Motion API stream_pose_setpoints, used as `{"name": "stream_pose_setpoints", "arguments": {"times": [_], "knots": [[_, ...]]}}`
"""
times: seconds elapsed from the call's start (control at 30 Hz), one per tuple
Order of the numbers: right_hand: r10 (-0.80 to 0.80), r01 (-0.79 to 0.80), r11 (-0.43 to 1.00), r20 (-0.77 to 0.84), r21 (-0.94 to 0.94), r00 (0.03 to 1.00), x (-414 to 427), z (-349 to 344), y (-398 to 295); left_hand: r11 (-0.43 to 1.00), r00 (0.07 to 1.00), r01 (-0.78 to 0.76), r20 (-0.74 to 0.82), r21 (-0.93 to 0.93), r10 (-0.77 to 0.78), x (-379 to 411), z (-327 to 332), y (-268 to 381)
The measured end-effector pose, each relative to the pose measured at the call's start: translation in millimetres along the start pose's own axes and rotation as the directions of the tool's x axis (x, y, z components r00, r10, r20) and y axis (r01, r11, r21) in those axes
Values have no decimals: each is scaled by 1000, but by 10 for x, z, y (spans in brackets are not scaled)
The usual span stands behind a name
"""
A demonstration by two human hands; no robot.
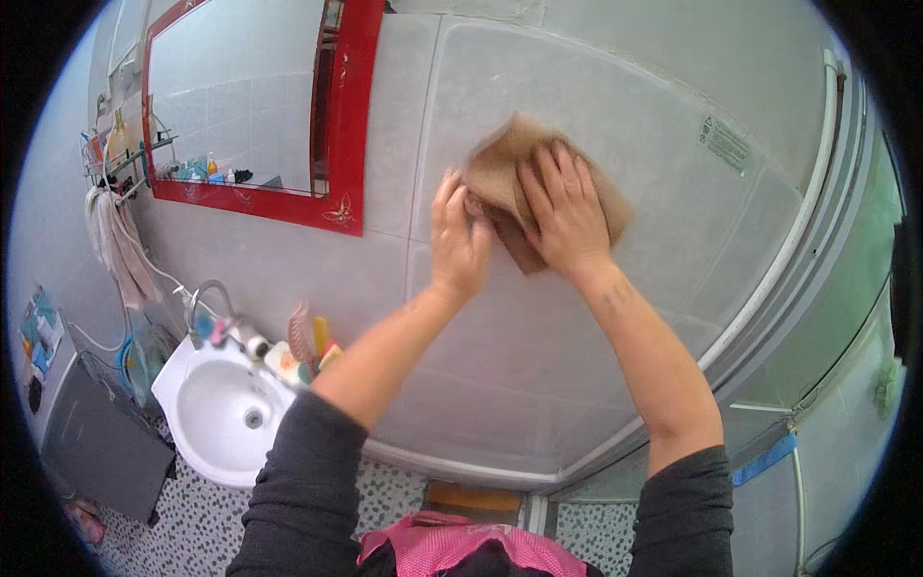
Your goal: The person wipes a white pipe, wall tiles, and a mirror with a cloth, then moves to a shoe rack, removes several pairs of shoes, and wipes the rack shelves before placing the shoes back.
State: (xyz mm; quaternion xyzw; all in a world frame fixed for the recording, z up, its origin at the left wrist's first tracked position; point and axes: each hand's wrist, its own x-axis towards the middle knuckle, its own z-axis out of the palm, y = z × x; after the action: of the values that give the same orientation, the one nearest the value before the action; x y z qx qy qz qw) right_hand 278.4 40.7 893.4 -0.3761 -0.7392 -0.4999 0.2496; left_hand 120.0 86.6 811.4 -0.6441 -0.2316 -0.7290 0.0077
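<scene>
A brown cloth (pixel 602 198) lies spread against the grey tiled wall (pixel 490 65), its outline slightly blurred. My right hand (pixel 566 205) presses flat on the cloth with the fingers a little spread. At the cloth's lower left edge is my left hand (pixel 461 238), upright, its fingertips beside the cloth; its thumb side touches or nearly touches the fabric, and whether it pinches the edge is hidden. To the left of both hands hangs a mirror with a red frame (pixel 353 122).
Below the mirror stands a white washbasin (pixel 216 418) with a curved tap (pixel 209 288), a pink comb (pixel 301 332) and small items on its ledge. A wire rack with towels (pixel 130 252) is at far left. A white pipe (pixel 793 245) runs along the right, near a sticker (pixel 725 144).
</scene>
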Motion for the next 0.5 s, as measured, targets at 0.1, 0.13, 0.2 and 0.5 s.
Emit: {"name": "stream_pose_setpoints", "arguments": {"times": [0.1, 0.13, 0.2, 0.5], "knots": [[-123, 130, 991, 199, -24, 972, -629, -59, -109, 998, 998, 58, -19, -27, -58, -414, -556, -97], [-138, 148, 989, 234, -23, 962, -808, -94, -59, 995, 995, 91, -43, -41, -93, -528, -738, -109], [-173, 193, 981, 327, -27, 929, -1096, -139, 86, 976, 977, 191, -74, -105, -199, -770, -987, -121], [-99, 104, 994, 128, -32, 987, 223, -10, -245, 897, 904, 406, -69, -173, -423, -852, -1386, 85]]}}
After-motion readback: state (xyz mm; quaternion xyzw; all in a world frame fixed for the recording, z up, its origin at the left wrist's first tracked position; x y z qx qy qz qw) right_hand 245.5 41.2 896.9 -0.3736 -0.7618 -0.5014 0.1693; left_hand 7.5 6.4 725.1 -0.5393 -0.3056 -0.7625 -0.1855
